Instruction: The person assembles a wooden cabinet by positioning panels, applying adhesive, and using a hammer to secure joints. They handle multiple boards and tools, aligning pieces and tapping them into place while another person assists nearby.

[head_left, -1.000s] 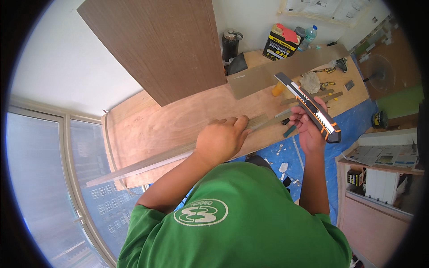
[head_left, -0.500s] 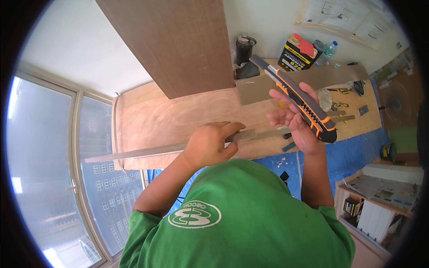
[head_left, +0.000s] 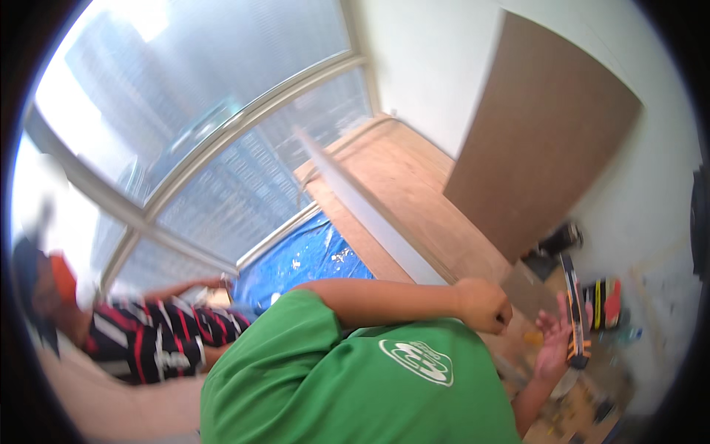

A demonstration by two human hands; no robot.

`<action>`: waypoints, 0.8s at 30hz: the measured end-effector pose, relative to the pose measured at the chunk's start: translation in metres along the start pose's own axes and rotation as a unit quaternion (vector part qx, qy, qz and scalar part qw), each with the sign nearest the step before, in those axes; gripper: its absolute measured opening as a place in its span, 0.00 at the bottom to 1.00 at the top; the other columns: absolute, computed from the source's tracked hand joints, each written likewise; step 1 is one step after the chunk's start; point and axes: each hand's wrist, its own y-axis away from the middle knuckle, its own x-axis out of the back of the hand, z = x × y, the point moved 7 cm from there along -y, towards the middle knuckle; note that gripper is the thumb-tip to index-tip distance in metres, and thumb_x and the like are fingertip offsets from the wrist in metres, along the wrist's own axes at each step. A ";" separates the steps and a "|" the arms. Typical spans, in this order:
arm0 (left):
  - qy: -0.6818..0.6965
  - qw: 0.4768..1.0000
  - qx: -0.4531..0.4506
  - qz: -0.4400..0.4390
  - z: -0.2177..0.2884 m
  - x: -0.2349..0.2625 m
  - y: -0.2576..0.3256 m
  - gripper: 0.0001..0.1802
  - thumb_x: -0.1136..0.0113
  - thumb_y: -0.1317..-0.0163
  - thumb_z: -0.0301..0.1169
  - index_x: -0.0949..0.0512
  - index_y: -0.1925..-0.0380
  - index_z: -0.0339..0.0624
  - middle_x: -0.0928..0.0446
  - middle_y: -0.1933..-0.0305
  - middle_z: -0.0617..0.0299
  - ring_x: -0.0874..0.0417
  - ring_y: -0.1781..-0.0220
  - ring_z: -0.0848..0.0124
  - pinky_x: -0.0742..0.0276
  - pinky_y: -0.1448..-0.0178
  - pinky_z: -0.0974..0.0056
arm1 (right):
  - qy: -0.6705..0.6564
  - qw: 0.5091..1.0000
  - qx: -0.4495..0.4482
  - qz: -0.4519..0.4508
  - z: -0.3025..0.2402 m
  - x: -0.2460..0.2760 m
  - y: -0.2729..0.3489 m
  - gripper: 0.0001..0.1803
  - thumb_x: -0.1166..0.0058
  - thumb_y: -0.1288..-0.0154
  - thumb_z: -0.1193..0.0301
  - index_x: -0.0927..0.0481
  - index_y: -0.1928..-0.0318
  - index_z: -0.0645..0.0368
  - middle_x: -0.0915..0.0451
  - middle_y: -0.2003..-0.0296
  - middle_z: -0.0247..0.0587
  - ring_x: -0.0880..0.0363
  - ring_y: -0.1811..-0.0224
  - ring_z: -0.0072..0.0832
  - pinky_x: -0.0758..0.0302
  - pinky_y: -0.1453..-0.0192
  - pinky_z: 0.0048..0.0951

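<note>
My left hand [head_left: 484, 305] is closed in a fist at the near end of a long, thin wood strip [head_left: 377, 222]. The strip runs behind my wrist toward the window, with a pale face turned up. Its end inside my fist is hidden. Off to the right, my right hand [head_left: 551, 346] holds a black and orange utility knife [head_left: 576, 314] upright against the palm, some fingers loosely spread. Whether its blade is out cannot be made out in the blur.
A wooden worktable [head_left: 403, 174] lies beneath the strip, and a large brown panel [head_left: 543, 133] leans on the wall. A dark bottle [head_left: 566, 238] and an adhesive can [head_left: 606, 303] stand beyond the knife. At left, a person in a striped shirt [head_left: 159, 337] is near blue sheeting [head_left: 296, 259].
My view has swung left, bringing the windows and another person in. My left hand has gone from lying over the strip to a fist. The strip's pale face now shows.
</note>
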 end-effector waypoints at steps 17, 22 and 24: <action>-0.067 0.991 0.002 0.118 -0.020 -0.017 0.012 0.15 0.38 0.40 0.47 0.12 0.70 0.51 0.14 0.66 0.54 0.13 0.61 0.48 0.18 0.58 0.44 | 0.032 0.997 0.011 -0.076 0.017 -0.014 -0.037 0.38 0.52 0.18 0.52 0.50 0.19 0.48 0.30 0.29 0.60 0.16 0.51 0.36 0.20 0.45 0.35; -0.076 0.991 -0.014 0.111 -0.001 -0.026 0.025 0.13 0.35 0.42 0.47 0.11 0.68 0.54 0.13 0.66 0.56 0.12 0.60 0.52 0.18 0.57 0.47 | 0.029 0.994 0.033 -0.096 -0.001 -0.012 -0.026 0.36 0.53 0.18 0.54 0.49 0.19 0.49 0.28 0.30 0.60 0.16 0.51 0.35 0.20 0.46 0.35; -0.061 0.996 -0.022 0.065 0.004 -0.038 0.033 0.12 0.33 0.44 0.46 0.11 0.68 0.55 0.13 0.66 0.58 0.12 0.59 0.54 0.18 0.57 0.49 | 0.028 0.995 0.031 -0.088 0.000 -0.010 -0.007 0.36 0.53 0.18 0.55 0.49 0.19 0.48 0.28 0.31 0.60 0.16 0.51 0.35 0.20 0.47 0.35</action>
